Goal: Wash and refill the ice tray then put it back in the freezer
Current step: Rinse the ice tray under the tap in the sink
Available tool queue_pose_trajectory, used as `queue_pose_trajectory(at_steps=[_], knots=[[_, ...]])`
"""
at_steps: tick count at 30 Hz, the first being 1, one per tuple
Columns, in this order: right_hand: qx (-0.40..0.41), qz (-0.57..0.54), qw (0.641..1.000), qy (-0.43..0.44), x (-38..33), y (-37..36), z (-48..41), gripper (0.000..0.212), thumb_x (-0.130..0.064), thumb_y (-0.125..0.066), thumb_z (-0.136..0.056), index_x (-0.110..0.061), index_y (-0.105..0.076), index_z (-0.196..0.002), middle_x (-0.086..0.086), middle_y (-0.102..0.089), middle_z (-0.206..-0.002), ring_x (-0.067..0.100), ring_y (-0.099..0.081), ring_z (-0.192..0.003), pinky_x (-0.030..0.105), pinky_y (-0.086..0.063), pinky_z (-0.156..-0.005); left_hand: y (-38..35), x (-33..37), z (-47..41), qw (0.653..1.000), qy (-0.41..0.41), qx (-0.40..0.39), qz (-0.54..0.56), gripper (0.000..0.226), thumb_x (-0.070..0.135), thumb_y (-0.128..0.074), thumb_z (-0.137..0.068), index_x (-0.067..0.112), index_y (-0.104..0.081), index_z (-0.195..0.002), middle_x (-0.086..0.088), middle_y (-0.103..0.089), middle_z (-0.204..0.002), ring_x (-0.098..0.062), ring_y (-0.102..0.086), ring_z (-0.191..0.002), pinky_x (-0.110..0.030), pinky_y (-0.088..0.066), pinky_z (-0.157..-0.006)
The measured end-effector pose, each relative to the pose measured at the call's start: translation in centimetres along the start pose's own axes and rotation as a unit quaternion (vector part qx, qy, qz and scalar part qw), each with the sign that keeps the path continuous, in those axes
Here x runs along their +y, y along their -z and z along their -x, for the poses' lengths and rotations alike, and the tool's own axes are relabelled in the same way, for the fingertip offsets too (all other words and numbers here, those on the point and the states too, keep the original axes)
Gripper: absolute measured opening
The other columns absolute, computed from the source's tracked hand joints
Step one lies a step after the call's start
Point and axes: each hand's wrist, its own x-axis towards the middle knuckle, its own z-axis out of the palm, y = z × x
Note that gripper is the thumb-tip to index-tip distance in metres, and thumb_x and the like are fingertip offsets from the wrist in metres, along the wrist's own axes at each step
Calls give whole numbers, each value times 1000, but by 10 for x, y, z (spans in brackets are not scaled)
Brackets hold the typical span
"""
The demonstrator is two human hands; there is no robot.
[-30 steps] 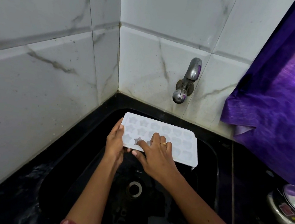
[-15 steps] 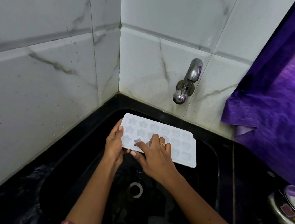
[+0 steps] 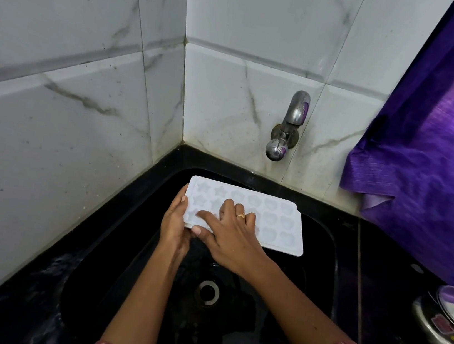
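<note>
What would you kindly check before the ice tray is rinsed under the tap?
1. Is the ice tray over the sink: ok.
2. Does the left hand have a grip on the tray's left end: ok.
3. Is the right hand free to turn the tap: ok, its fingers only rest on the moulds.
4. Is water running from the tap: not ok, no stream visible.
5. Is the drain uncovered: ok.
6. Are the moulds free of ice: cannot tell.
</note>
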Motion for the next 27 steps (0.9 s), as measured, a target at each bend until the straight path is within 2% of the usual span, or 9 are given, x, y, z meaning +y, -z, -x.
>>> queue_pose_trajectory(at_steps=[3,7,10,15,19,21,24,27], knots=[[0,5,1000,9,-5,-2,-6,79,-64,5,-78,-32,-46,-129,7,-38,-113,23,-36,-104,34,-16,-79,-1,-2,2,1000,5,-3,4,33,18,-40,-98,16,-55,-128,-9,-65,-117,-21,-67,-96,-26,-57,-68],[3,6,1000,6,-9,-3,-8,83,-64,7,-77,-28,-50,-127,8,-39,-114,24,-37,-104,34,-16,-79,-1,-2,3,1000,3,-7,9,31,17,-41,-98,16,-56,-125,-7,-67,-110,-17,-69,-87,-23,-57,-66],[-1,3,1000,10,-9,-3,-8,85,-65,8,-76,-29,-49,-128,8,-39,-113,25,-36,-103,35,-15,-79,-2,-2,3,1000,5,-11,14,32,18,-41,-98,16,-56,-127,-11,-65,-116,-21,-67,-94,-24,-57,-68],[-8,12,1000,16,-2,-3,-7,75,-67,-1,-81,-32,-51,-124,9,-40,-111,26,-37,-101,36,-17,-78,-3,-1,2,1000,3,-17,15,34,18,-39,-99,15,-53,-129,-11,-64,-116,-18,-68,-90,-23,-55,-63],[28,73,997,-2,-2,-10,-8,55,-58,-20,-90,-29,-65,-100,7,-54,-95,25,-51,-85,37,-35,-70,-2,-5,1,1000,8,-6,19,35,19,-41,-98,14,-53,-130,-12,-63,-121,-24,-65,-101,-27,-58,-71],[40,75,996,-12,-5,-11,-6,53,-57,-22,-90,-31,-66,-98,6,-56,-91,23,-53,-80,36,-39,-68,-1,-5,2,1000,9,-11,20,34,20,-41,-98,14,-54,-130,-12,-63,-121,-26,-64,-103,-28,-58,-74],[-6,22,1000,-10,-8,-7,-5,68,-64,-7,-86,-29,-55,-121,9,-46,-109,27,-43,-99,40,-27,-80,0,-4,3,1000,1,-21,18,34,20,-41,-98,15,-53,-129,-9,-65,-116,-22,-66,-97,-26,-57,-70],[-23,-17,1000,-14,-10,-8,-5,79,-70,0,-78,-29,-52,-121,5,-35,-111,24,-35,-104,37,-18,-82,2,-7,4,999,6,-31,15,34,20,-42,-98,15,-53,-130,-11,-64,-118,-25,-65,-101,-28,-57,-76]])
